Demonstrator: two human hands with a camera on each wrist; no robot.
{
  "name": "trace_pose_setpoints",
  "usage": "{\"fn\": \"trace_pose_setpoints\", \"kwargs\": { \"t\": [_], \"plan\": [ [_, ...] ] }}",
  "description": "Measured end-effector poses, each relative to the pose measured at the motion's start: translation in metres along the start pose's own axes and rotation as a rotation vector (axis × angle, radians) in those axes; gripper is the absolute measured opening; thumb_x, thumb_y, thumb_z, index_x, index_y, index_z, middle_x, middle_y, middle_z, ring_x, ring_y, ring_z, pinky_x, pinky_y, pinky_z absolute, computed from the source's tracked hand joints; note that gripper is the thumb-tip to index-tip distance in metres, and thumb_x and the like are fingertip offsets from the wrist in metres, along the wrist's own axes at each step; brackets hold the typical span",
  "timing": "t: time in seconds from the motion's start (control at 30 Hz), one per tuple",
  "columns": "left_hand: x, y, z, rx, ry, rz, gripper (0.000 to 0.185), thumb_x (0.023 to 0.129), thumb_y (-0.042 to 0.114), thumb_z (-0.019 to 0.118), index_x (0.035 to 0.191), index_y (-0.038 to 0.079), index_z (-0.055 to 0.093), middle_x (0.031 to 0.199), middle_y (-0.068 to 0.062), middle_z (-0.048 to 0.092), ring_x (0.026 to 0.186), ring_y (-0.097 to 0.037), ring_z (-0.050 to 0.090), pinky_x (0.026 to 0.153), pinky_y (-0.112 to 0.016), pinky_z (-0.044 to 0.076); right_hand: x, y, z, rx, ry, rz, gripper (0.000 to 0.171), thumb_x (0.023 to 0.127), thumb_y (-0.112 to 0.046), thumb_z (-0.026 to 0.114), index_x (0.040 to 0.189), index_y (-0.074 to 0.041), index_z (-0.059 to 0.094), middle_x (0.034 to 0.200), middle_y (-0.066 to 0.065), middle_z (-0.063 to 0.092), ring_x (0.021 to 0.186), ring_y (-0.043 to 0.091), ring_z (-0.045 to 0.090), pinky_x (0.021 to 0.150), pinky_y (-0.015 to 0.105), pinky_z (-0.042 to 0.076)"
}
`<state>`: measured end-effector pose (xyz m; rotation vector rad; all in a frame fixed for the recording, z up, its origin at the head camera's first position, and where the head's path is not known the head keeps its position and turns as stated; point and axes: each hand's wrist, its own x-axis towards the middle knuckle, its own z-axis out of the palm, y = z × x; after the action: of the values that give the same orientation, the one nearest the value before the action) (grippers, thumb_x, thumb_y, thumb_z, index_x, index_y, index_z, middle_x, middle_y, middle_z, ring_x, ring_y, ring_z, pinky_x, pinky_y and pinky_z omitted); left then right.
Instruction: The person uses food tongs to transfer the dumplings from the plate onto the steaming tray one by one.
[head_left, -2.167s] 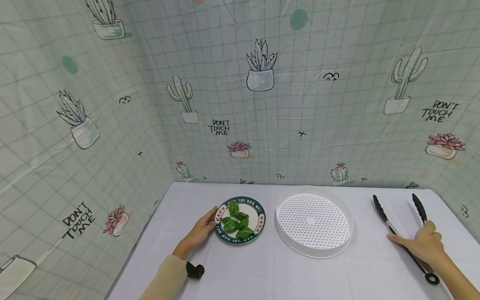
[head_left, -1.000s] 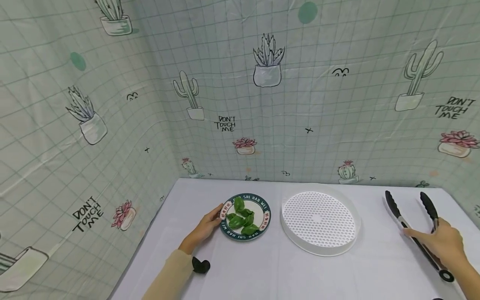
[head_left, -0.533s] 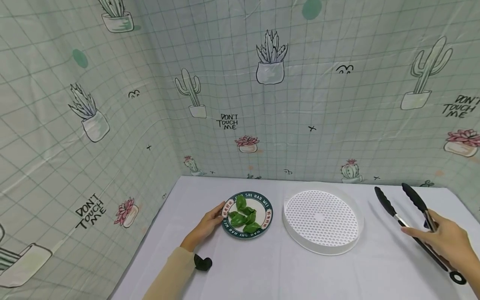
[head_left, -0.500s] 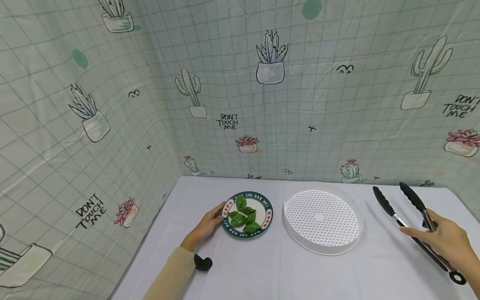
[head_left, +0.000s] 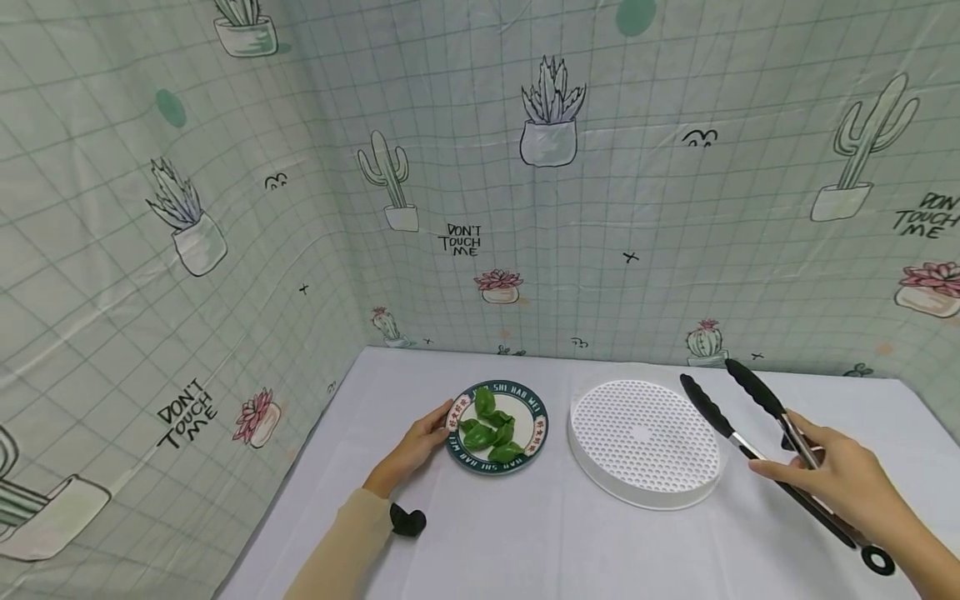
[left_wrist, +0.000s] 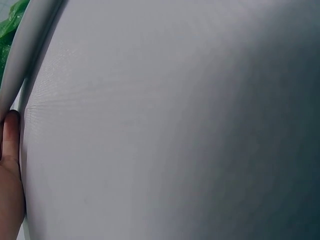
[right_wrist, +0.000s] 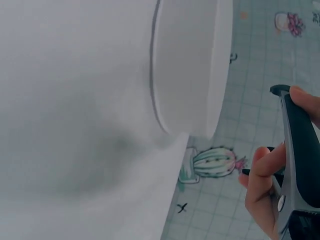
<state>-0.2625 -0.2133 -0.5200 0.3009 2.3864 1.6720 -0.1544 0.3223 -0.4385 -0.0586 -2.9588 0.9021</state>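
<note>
In the head view my left hand (head_left: 417,443) holds the left rim of a plate (head_left: 457,457) with a green lettered border. Several green basil leaves (head_left: 480,437) lie on it. The left wrist view catches one finger (left_wrist: 11,135) against the plate's edge; the other fingers are hidden there. My right hand (head_left: 840,475) grips black-and-silver tongs (head_left: 750,450) around their two arms, raised over the table. Their black tips stand apart, near the far right rim of a round white tray (head_left: 592,483) with a perforated top, with nothing between them.
A white cloth covers the table (head_left: 510,542). Close to my left wrist lies a small black object (head_left: 408,522). A curtain (head_left: 600,208) printed with cacti hangs behind the table and along its left side.
My right hand has lifted the tongs off the table and carried them left toward the white tray. The left hand stays at the plate. The head view has shifted slightly.
</note>
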Motion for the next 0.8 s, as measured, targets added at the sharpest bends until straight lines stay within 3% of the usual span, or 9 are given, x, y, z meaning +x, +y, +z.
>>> {"fn": "trace_pose_setpoints", "kwargs": {
  "t": [0.2,0.27,0.37,0.5,0.67,0.8],
  "plan": [
    [0.001,-0.002,-0.001,0.002,-0.006,-0.004,0.054,0.1,-0.004,0.045,0.152,-0.006,0.031,0.157,-0.026,0.029,0.145,-0.043,0.024,0.118,-0.053,0.02,-0.006,-0.03,0.008,0.061,-0.036,-0.085,0.098,0.082,-0.04,0.082,0.147,0.015,0.032,0.077,0.003,0.056,0.069,0.012,0.046,0.051,0.026,0.041],
    [0.002,-0.002,-0.001,-0.003,-0.008,-0.007,0.054,0.101,-0.004,0.045,0.152,-0.006,0.03,0.158,-0.026,0.027,0.146,-0.042,0.022,0.118,-0.052,0.019,-0.007,-0.039,0.013,0.074,-0.029,-0.119,0.097,0.081,-0.038,0.083,0.147,0.014,0.035,0.079,0.005,0.056,0.074,0.015,0.048,0.054,0.026,0.041],
    [0.001,-0.003,-0.001,-0.013,-0.006,-0.011,0.053,0.102,-0.004,0.044,0.153,-0.006,0.029,0.158,-0.026,0.026,0.146,-0.041,0.023,0.118,-0.051,0.019,-0.008,-0.052,0.019,0.091,-0.003,-0.175,0.097,0.078,-0.036,0.086,0.147,0.012,0.037,0.094,0.017,0.061,0.082,0.023,0.053,0.059,0.029,0.044],
    [0.0,-0.002,0.0,-0.018,-0.002,-0.012,0.053,0.102,-0.004,0.044,0.152,-0.007,0.03,0.158,-0.026,0.026,0.146,-0.042,0.023,0.118,-0.051,0.02,-0.009,-0.068,0.028,0.106,0.013,-0.231,0.098,0.076,-0.037,0.087,0.148,0.008,0.039,0.099,0.019,0.062,0.087,0.029,0.056,0.064,0.035,0.047],
    [-0.002,-0.001,0.0,-0.026,-0.002,-0.01,0.053,0.102,-0.004,0.045,0.153,-0.006,0.03,0.158,-0.026,0.027,0.146,-0.041,0.024,0.118,-0.052,0.021,-0.01,-0.084,0.041,0.15,0.009,-0.295,0.095,0.075,-0.035,0.088,0.147,0.006,0.042,0.084,0.003,0.058,0.085,0.023,0.057,0.065,0.032,0.048],
    [-0.001,-0.002,0.0,-0.022,0.003,-0.005,0.054,0.101,-0.004,0.046,0.153,-0.006,0.03,0.157,-0.026,0.029,0.145,-0.041,0.025,0.118,-0.052,0.021,-0.01,-0.097,0.054,0.218,-0.01,-0.375,0.093,0.073,-0.032,0.089,0.144,0.008,0.045,0.071,-0.007,0.055,0.072,0.01,0.051,0.058,0.025,0.041]
  ]
}}
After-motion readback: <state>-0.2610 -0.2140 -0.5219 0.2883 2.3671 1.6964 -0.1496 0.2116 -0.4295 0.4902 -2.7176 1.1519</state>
